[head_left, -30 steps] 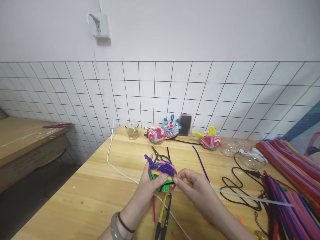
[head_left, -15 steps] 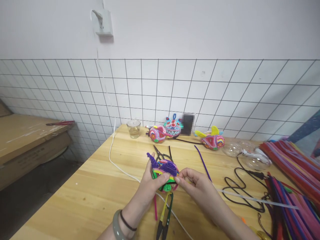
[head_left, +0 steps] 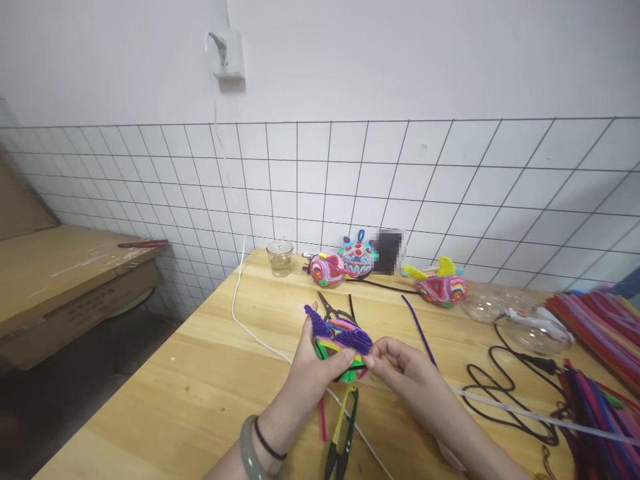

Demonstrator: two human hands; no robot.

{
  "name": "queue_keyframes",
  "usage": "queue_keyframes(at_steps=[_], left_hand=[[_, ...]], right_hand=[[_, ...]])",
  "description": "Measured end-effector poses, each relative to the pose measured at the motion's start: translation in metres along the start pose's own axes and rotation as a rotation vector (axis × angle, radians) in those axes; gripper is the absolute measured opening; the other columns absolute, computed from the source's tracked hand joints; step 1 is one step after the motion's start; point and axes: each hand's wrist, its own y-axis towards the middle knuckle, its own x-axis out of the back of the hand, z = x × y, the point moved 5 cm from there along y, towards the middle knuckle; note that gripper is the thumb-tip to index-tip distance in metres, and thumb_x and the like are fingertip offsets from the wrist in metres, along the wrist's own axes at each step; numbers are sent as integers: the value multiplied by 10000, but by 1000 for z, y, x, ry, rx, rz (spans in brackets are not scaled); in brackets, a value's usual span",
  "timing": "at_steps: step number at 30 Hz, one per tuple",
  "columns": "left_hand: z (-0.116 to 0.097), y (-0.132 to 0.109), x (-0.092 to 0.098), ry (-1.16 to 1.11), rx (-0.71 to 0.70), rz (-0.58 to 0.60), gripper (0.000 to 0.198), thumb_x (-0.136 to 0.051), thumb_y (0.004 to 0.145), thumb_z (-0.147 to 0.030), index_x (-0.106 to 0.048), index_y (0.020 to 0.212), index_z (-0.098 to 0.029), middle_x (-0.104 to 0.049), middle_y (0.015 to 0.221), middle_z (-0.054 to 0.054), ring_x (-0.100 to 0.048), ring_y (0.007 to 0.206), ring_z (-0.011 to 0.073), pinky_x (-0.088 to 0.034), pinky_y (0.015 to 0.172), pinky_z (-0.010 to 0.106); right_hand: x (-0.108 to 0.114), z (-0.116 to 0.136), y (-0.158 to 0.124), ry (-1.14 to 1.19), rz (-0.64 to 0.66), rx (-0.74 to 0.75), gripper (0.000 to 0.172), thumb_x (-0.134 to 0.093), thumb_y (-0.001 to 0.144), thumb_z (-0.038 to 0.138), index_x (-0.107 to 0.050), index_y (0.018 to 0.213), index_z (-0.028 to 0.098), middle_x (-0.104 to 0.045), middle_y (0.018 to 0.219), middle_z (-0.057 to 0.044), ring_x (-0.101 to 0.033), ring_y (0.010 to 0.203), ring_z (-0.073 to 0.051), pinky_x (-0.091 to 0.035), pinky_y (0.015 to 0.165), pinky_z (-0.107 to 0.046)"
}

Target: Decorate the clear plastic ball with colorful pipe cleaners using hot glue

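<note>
Bright, even light — soft shadows, edges warped.

— What is it you have there?
— You're holding a pipe-cleaner ornament (head_left: 343, 339), a small rounded body wound in bands of pink, yellow, green, blue and black.
— How does it sit?
— A purple point sticks up at its left end, a purple fanned strip lies across the top, and a green round spot faces down. It's pinched between your left hand (head_left: 313, 365) and your right hand (head_left: 400, 363)
</note>
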Motion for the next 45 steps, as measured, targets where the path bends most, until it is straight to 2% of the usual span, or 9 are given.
queue_keyframes(at_steps=[3,8,15,22,26,29,34,39,45], left_hand=[[-4,0,-2,1,-11,4,744,-826,603,-238,-418,1221,-165,-712,884,45,-665,762,155,-523,735,283],[-8,-1,-5,-12,-21,5,692,-820,613,-229,-425,1179,-176,-707,936,53,-666,813,160,-521,759,282],[-7,-3,-4,-40,-4,0,804,-829,606,-220,-362,1259,-188,-709,924,51,-672,790,165,-525,750,299],[-5,2,-3,25,-33,57,592,-834,596,-337,-538,1080,-168,-707,1014,85,-662,917,212,-502,818,317],[-8,6,-1,21,-61,72,440,-695,747,-446,-601,1083,-178,-681,1135,93,-609,1076,239,-453,928,350],[-9,6,-1,-13,-50,120,375,-622,821,-413,-615,1128,-197,-656,1203,87,-579,1135,247,-433,961,361],[-8,6,-3,-23,14,135,415,-683,781,-345,-598,1161,-202,-695,1112,93,-638,1022,252,-488,852,344],[-7,6,-1,-69,42,83,398,-714,757,-291,-595,1123,-190,-725,973,73,-668,881,205,-499,786,307],[-1,6,1,-120,81,84,404,-705,768,-263,-578,1148,-214,-716,992,65,-668,835,183,-504,750,294]], right_hand=[[-1,-9,4,56,36,31,409,-651,738,592,-528,746,202,-528,642,19,-519,645,-145,-400,610,-267],[-6,-14,5,147,70,-6,462,-626,763,611,-428,917,223,-526,637,65,-398,415,-62,-285,407,-202],[-11,-11,4,162,103,0,497,-599,782,617,-352,982,235,-523,619,87,-428,369,-60,-294,397,-199],[-5,-6,3,169,74,-18,481,-606,773,616,-377,962,238,-504,650,84,-308,375,-37,-220,379,-190],[-1,-7,3,209,67,-30,499,-636,745,620,-381,946,241,-470,600,104,-266,358,-33,-165,370,-189],[4,-10,4,202,66,-44,488,-619,765,614,-388,971,238,-505,616,91,-263,355,-30,-142,367,-188],[9,-10,5,184,85,-39,478,-600,786,609,-409,988,221,-531,629,75,-272,364,-26,-162,370,-183],[8,-6,5,178,62,-34,490,-614,756,635,-403,944,234,-438,545,115,-256,341,-35,-146,362,-187],[8,-5,5,186,51,-45,504,-620,735,647,-411,928,231,-434,520,123,-259,325,-35,-140,358,-188]])
